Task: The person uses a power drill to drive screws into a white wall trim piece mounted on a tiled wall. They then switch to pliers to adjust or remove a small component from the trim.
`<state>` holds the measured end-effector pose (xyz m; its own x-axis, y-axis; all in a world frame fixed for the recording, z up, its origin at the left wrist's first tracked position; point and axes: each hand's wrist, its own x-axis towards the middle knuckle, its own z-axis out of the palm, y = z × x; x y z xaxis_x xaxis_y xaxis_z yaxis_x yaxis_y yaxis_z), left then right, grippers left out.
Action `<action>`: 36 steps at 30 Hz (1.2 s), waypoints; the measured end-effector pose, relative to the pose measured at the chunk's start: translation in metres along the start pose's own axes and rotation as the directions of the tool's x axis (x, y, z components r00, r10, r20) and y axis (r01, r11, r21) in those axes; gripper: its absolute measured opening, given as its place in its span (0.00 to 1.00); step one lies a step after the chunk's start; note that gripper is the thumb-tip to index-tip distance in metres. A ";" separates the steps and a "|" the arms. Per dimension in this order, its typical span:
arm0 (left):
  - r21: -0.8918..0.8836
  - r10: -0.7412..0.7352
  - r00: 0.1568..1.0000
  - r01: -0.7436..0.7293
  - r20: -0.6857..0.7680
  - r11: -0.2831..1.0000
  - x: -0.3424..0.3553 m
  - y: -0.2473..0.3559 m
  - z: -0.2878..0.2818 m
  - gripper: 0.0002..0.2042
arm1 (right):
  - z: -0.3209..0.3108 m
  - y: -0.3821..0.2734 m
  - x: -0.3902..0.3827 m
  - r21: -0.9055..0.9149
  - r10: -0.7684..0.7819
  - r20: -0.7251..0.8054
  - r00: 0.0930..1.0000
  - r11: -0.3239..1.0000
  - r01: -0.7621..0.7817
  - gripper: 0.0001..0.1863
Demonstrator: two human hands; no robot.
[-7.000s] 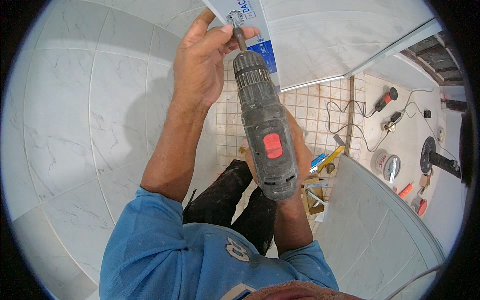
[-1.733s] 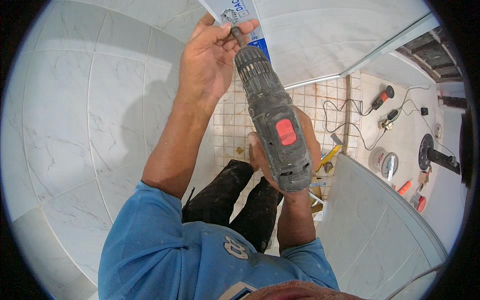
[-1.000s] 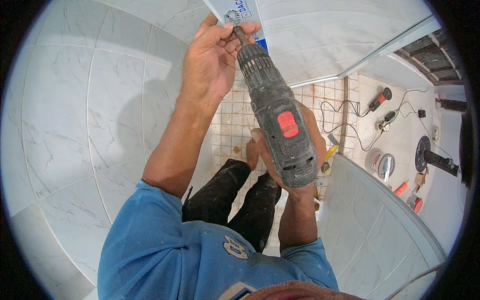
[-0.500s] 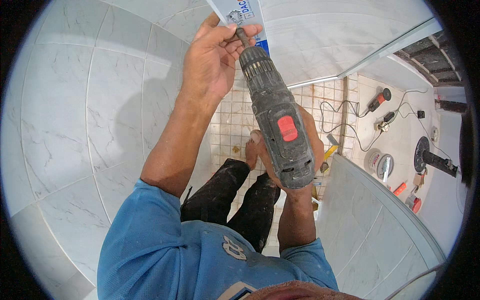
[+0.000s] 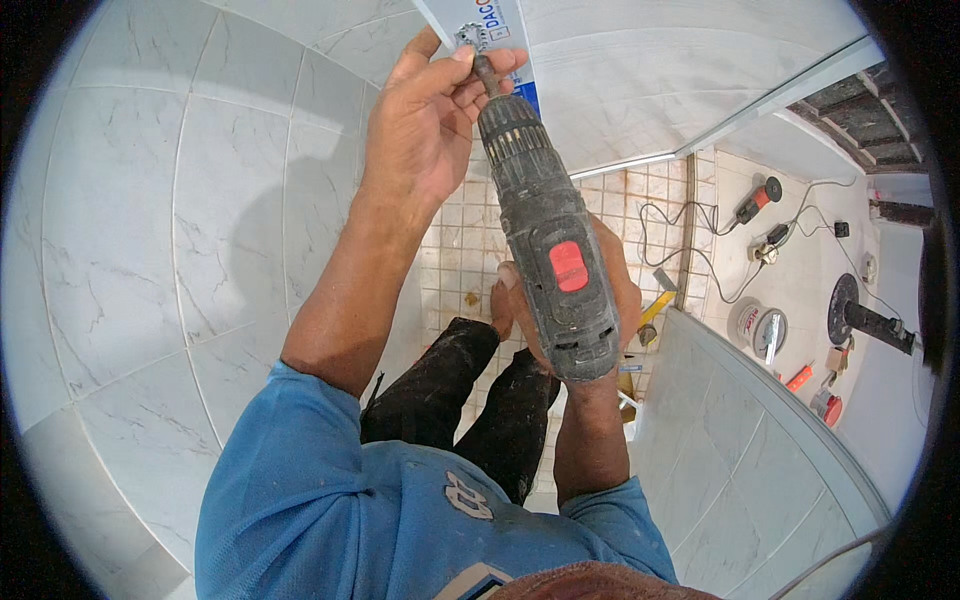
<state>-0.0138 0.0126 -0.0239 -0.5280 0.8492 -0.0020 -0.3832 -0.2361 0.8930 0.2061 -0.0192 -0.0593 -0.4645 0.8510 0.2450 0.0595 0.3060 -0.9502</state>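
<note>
My left hand grips the edge of a pale strip with a printed blue-and-white label at top centre, fingers curled round it and thumb beside the drill bit. A black, dusty cordless drill with a red switch points up and away from me, its bit meeting the strip at a ragged patch of shiny bits. Whether the tip is inside a hole I cannot tell. My right hand is closed round the drill's grip, mostly hidden beneath its body.
Tiled wall at left, white panel above, framed partition lower right. On the floor beyond lie an angle grinder, cables, plug, bucket, yellow tool, red-orange tool and a black stand.
Since seven seconds ago, the drill's rear end has swung right and slightly up, and my left hand has shifted slightly right. Over the last second the drill's rear has moved slightly back left and down.
</note>
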 end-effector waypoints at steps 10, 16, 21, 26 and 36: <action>0.036 -0.017 0.999 0.019 -0.038 0.999 -0.002 0.001 0.003 0.18 | 0.002 -0.002 -0.002 0.076 0.003 -0.024 1.000 0.997 -0.001 0.36; 0.060 0.007 0.999 -0.005 -0.033 0.998 -0.002 0.001 0.005 0.19 | 0.001 -0.001 -0.001 0.022 0.023 0.014 1.000 0.999 -0.023 0.32; 0.077 0.036 0.999 -0.039 0.032 0.996 -0.001 -0.005 -0.007 0.21 | 0.004 -0.004 -0.001 0.006 0.025 0.013 1.000 1.000 -0.025 0.37; 0.625 0.080 0.996 -0.043 -0.032 0.780 -0.002 -0.004 -0.021 0.28 | 0.019 -0.005 -0.007 0.121 0.174 0.042 0.984 0.977 -0.178 0.40; 0.560 0.306 0.943 -0.326 0.132 0.762 0.017 -0.028 -0.022 0.35 | 0.010 -0.003 -0.001 0.033 0.276 0.168 0.946 0.958 -0.285 0.43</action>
<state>-0.0286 0.0231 -0.0588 -0.5146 0.7911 0.3308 0.3044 -0.1921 0.9330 0.1970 -0.0251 -0.0585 -0.5718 0.8180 -0.0630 0.1606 0.0362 -0.9864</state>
